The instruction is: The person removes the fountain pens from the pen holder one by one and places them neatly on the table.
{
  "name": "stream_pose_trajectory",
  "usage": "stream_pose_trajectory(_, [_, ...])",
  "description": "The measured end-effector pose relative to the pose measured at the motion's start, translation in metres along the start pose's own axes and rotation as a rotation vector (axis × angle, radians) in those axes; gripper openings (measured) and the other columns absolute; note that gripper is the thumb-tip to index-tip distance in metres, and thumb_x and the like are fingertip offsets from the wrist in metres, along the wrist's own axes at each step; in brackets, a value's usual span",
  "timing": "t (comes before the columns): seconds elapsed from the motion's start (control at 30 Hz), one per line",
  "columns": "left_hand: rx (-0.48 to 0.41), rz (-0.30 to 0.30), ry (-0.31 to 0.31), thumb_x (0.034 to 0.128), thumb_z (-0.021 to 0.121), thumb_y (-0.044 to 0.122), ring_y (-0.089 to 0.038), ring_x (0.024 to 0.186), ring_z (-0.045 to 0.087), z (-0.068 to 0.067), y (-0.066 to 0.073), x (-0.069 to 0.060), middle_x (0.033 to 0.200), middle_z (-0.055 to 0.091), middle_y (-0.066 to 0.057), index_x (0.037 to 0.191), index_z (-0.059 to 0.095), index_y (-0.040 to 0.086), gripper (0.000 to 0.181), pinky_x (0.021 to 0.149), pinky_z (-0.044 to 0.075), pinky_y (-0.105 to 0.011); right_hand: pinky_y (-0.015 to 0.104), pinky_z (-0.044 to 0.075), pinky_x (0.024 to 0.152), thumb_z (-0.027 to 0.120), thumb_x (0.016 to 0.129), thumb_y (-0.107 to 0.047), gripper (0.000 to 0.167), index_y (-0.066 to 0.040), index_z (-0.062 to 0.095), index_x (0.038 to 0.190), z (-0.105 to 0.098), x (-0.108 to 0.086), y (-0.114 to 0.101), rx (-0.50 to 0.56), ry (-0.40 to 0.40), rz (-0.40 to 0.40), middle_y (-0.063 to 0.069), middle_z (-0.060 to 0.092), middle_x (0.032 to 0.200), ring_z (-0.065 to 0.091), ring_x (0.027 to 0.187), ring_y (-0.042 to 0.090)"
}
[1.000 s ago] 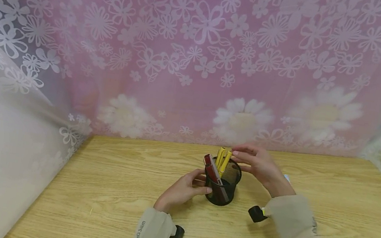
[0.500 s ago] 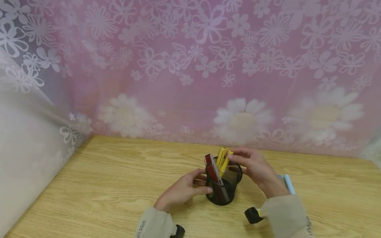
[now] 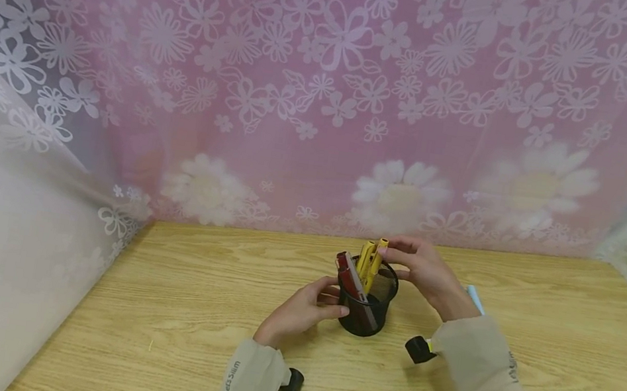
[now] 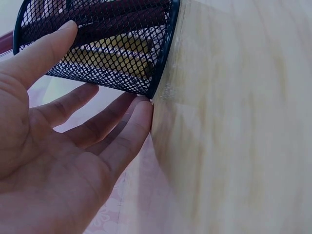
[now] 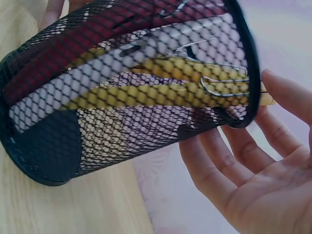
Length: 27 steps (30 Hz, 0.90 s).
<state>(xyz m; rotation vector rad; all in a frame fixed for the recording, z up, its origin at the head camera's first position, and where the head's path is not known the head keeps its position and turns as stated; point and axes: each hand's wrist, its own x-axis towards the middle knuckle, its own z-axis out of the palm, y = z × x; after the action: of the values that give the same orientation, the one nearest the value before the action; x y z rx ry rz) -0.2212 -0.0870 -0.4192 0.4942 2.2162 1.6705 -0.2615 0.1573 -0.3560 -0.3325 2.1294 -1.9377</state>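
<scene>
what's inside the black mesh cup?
Seen inside: two yellow pens, dark red pens, a pale pen-like item. Overlap hides parts of some; a dark patch low on the cup can't be identified.

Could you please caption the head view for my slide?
Left hand holds a mesh cup; right hand pinches a yellow pen.

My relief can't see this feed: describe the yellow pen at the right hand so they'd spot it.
On the wooden table stands a black mesh pen cup. Look inside, toward the right hand. The yellow pen is the one with its top at that hand's fingertips; its yellow neighbour sits nearer the dark red pens.
</scene>
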Motion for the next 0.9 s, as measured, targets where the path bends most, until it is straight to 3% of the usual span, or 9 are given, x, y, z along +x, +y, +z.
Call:
stream_pose_trajectory(0.1, [0.000,-0.001,0.002,0.0986,0.070,0.019,-0.031,0.125,0.055,0.000,0.000,0.000,0.139,0.056,-0.013,0.149,0.050,0.010,0.055,0.102,0.046,-0.049,0.048,0.050,0.096,0.064,0.102,-0.018,0.026,-0.001,0.067,0.122,-0.003,-0.001,-0.004,0.000,0.002,-0.008,-0.001,0.067,0.112,0.063,0.104,0.014])
stream_pose_trajectory(0.33, [0.011,-0.006,0.001,0.0987,0.069,0.019,-0.031,0.126,0.055,0.000,0.000,-0.001,0.139,0.055,-0.012,0.148,0.050,0.011,0.054,0.103,0.046,-0.048,0.052,0.052,0.095,0.062,0.104,-0.020,0.023,-0.004,0.067,0.120,-0.008,-0.004,-0.013,0.002,0.002,-0.035,0.003,0.069,0.114,0.065,0.102,0.017])
stream_pose_trajectory(0.43, [0.015,-0.005,-0.002,0.0987,0.069,0.019,-0.031,0.126,0.056,0.000,0.000,0.000,0.139,0.055,-0.012,0.148,0.050,0.010,0.054,0.102,0.047,-0.047,0.048,0.055,0.092,0.061,0.104,-0.017,0.018,-0.006,0.068,0.117,-0.010,-0.005,-0.015,0.030,0.000,-0.057,0.006,0.070,0.113,0.066,0.102,0.018])
stream_pose_trajectory(0.67, [0.014,-0.004,-0.007,0.0987,0.069,0.019,-0.030,0.126,0.056,0.000,0.001,0.000,0.140,0.055,-0.012,0.148,0.050,0.010,0.054,0.102,0.047,-0.046,0.044,0.057,0.089,0.060,0.105,-0.016,0.011,-0.016,0.070,0.108,-0.018,-0.008,-0.022,0.110,0.004,-0.072,-0.002,0.072,0.106,0.066,0.104,0.017])
stream_pose_trajectory(0.9, [0.021,-0.007,-0.005,0.0988,0.069,0.020,-0.030,0.126,0.055,-0.001,0.000,0.000,0.140,0.055,-0.012,0.148,0.049,0.009,0.054,0.103,0.047,-0.046,0.039,0.059,0.083,0.058,0.105,-0.009,0.015,-0.015,0.071,0.105,-0.024,-0.009,-0.026,0.217,0.022,-0.129,0.002,0.072,0.103,0.066,0.097,0.018])
